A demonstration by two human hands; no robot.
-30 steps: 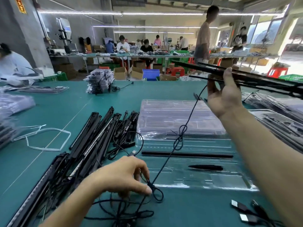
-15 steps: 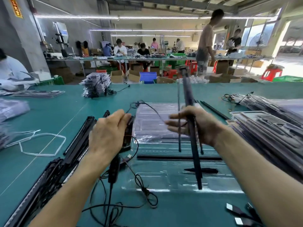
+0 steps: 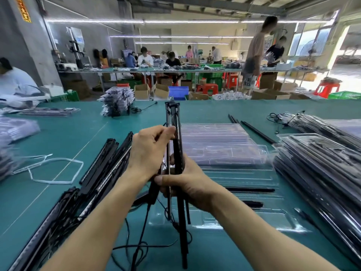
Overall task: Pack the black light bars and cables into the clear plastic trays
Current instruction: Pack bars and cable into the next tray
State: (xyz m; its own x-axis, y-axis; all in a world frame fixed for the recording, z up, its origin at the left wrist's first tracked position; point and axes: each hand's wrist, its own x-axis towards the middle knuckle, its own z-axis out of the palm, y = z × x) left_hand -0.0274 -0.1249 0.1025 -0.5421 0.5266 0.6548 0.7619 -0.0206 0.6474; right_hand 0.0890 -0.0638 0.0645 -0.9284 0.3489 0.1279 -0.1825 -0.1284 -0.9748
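Note:
Both my hands hold a bundle of black light bars point(image 3: 175, 122) upright, pointing away from me above the green table. My right hand point(image 3: 187, 182) grips the bars around their middle. My left hand point(image 3: 149, 151) pinches the bundle a little higher, with a black cable point(image 3: 140, 245) and its inline plug hanging down from it. Beneath lies an open clear plastic tray point(image 3: 244, 218) with one black bar point(image 3: 252, 190) and a small black piece in its slots. A stack of empty clear trays point(image 3: 216, 145) sits behind it.
A heap of loose black light bars point(image 3: 97, 178) and tangled cables covers the table on my left. Filled trays point(image 3: 320, 173) are stacked on my right. A white strap point(image 3: 52, 169) lies at the left. People work at benches beyond.
My left hand has come across from the bar heap and joined my right hand on the bundle. The bars have shifted left and nearer to me, still pointing away.

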